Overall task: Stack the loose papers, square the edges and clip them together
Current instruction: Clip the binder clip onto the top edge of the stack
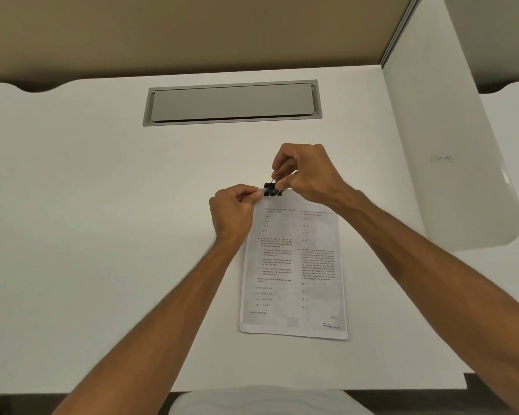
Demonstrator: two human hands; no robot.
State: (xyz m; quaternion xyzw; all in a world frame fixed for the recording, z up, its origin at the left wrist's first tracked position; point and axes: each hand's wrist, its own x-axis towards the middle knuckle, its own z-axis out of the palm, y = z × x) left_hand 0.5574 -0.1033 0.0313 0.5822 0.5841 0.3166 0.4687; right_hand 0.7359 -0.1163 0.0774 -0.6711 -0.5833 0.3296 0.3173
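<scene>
A stack of printed papers (294, 274) lies on the white desk (102, 235), long side running away from me. A black binder clip (272, 190) sits on the stack's far edge near its left corner. My left hand (232, 212) pinches that far left corner of the papers. My right hand (307, 175) is above the far edge, its fingertips closed on the clip's wire handle (277, 177), which stands up from the clip.
A grey cable-tray lid (232, 102) is set into the desk beyond the papers. A white divider panel (450, 139) stands at the right with a small label. A tan wall panel rises behind the desk. The desk's near edge runs just below my forearms.
</scene>
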